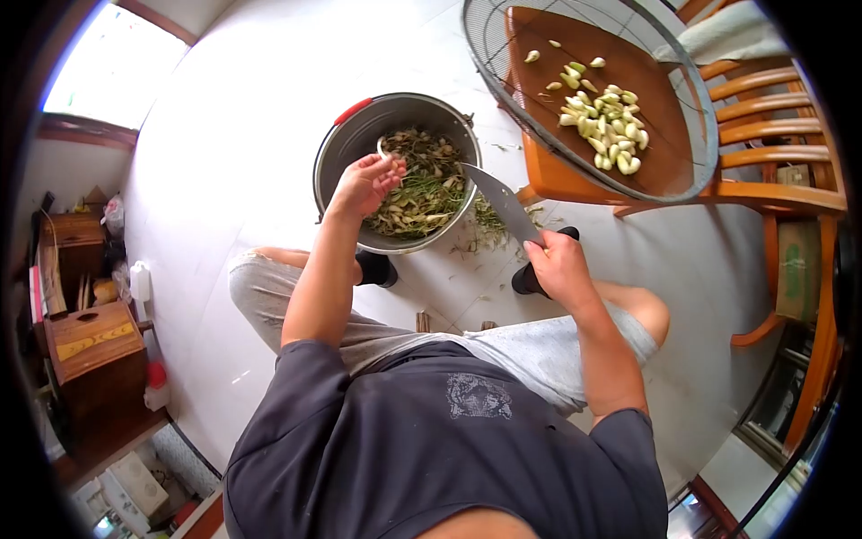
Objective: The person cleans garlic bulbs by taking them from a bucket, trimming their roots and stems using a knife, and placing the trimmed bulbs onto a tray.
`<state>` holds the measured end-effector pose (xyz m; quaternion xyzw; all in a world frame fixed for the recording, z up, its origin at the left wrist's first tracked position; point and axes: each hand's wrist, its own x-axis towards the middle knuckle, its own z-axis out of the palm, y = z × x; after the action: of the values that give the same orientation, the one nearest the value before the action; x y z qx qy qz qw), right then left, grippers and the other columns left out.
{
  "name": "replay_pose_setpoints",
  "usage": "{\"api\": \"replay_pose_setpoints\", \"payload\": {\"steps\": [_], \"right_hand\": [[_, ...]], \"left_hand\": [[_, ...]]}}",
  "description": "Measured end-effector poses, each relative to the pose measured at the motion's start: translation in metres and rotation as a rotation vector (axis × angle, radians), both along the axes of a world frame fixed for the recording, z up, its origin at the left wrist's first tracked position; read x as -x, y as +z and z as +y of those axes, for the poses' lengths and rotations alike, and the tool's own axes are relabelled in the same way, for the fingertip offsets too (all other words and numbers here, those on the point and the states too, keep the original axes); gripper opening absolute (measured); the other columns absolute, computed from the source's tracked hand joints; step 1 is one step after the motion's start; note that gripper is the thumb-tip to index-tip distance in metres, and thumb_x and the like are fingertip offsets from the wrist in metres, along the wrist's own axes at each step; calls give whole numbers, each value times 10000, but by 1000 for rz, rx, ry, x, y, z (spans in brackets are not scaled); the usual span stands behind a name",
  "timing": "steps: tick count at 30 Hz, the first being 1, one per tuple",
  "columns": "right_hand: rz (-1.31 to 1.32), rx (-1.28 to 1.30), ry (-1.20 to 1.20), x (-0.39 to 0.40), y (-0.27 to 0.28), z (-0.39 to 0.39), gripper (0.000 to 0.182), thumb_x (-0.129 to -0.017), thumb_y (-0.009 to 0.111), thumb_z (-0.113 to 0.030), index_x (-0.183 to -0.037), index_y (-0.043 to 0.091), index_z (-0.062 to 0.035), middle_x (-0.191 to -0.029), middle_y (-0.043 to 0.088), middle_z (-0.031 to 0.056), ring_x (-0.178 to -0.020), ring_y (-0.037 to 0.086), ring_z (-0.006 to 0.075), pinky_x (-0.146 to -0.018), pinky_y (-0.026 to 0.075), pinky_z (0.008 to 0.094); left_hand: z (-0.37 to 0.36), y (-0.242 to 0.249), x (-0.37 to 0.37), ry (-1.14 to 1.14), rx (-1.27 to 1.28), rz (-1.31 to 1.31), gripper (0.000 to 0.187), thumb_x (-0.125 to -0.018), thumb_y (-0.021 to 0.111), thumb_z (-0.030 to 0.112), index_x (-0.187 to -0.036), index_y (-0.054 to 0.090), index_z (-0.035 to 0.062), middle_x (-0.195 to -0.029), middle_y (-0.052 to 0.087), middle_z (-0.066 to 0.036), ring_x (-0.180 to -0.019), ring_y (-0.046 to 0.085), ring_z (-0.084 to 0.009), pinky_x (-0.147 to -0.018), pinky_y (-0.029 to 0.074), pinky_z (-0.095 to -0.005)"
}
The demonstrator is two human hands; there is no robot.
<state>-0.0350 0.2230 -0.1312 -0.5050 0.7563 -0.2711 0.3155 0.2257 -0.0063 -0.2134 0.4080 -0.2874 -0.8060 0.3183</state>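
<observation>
My left hand (pixel 366 184) is over the left part of a round metal bucket (pixel 334 153) with a red handle grip. Its fingers are pinched on a small pale curved piece (pixel 384 147). Green and brown plant trimmings (pixel 417 184) fill the bucket's lower part. In my right hand (pixel 557 262) is the handle of a wide-bladed knife (pixel 503 203); the blade points up and left, its tip near the bucket's right rim. At the upper right, peeled pale cloves (pixel 611 126) lie in a round mesh sieve (pixel 703 135).
The sieve rests on a wooden chair (pixel 552 175), with a cloth (pixel 732 38) at its back. Loose trimmings (pixel 489 225) lie on the floor right of the bucket. My feet are just below it. A wooden cabinet (pixel 99 359) stands at the far left, near a white bottle (pixel 140 281).
</observation>
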Motion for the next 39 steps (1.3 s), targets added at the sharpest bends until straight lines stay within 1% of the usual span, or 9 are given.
{"api": "replay_pose_setpoints", "payload": {"steps": [4, 8, 13, 16, 20, 29, 32, 35, 39], "right_hand": [[-10, 34, -56, 1, 8, 6, 187, -816, 590, -182, -843, 630, -2, -734, 602, 228, -730, 590, 404, -649, 460, 435], [-19, 214, -29, 1, 2, 13, 174, -827, 578, -157, -908, 643, -18, -776, 613, 195, -751, 594, 374, -666, 464, 421], [94, 400, 35, -4, -10, 19, 145, -809, 599, -114, -920, 660, -43, -783, 622, 140, -731, 602, 329, -655, 488, 395], [127, 367, 94, -2, -9, 23, 170, -826, 601, -93, -962, 649, -4, -814, 624, 154, -737, 605, 315, -672, 483, 353], [170, 344, 101, -1, -15, 26, 182, -823, 594, -93, -980, 646, -16, -832, 624, 154, -759, 605, 317, -684, 485, 369], [258, 326, 116, -1, -13, 28, 156, -808, 598, -79, -946, 644, -24, -774, 598, 137, -734, 591, 313, -666, 481, 380], [350, 389, 62, -5, -19, 33, 56, -796, 580, -106, -788, 618, -66, -729, 598, 134, -707, 607, 316, -629, 493, 413], [384, -108, 16, 16, -32, 40, 107, -802, 564, -124, -757, 614, -40, -766, 623, 177, -750, 613, 357, -676, 494, 441], [252, -88, -103, 25, -22, 45, 183, -817, 571, -166, -745, 606, -2, -741, 617, 221, -748, 598, 403, -688, 488, 462]], "left_hand": [[29, 11, 23, -168, 93, -89, 189, -830, 655, 38, -994, 623, -50, -816, 633, -72, -722, 608, -137, -660, 515, -246], [59, 22, 49, -269, 304, -283, 193, -798, 690, 42, -953, 612, -42, -763, 634, -67, -641, 603, -126, -583, 484, -232], [93, 32, 74, -303, 212, -237, 157, -813, 685, 70, -899, 603, -33, -772, 653, -84, -647, 614, -125, -586, 488, -234], [106, 36, 82, -328, 143, -134, 140, -833, 669, 86, -885, 603, -27, -793, 658, -95, -656, 618, -126, -587, 490, -232], [115, 37, 87, -371, 95, -135, 116, -867, 625, 87, -881, 604, -26, -830, 664, -109, -679, 629, -146, -605, 513, -250], [119, 31, 88, -405, -8, -30, 102, -893, 559, 42, -892, 597, -52, -834, 655, -146, -701, 635, -184, -615, 531, -265], [116, 30, 84, -428, -32, 26, 131, -899, 555, 49, -954, 590, -65, -837, 645, -145, -721, 635, -190, -617, 530, -266], [112, 32, 84, -448, -108, 121, 163, -903, 558, 61, -1006, 578, -65, -891, 630, -152, -764, 638, -198, -653, 538, -272], [119, 38, 87, -432, -131, 170, 225, -904, 556, 71, -1101, 554, -37, -965, 617, -133, -834, 626, -200, -726, 524, -281]]}}
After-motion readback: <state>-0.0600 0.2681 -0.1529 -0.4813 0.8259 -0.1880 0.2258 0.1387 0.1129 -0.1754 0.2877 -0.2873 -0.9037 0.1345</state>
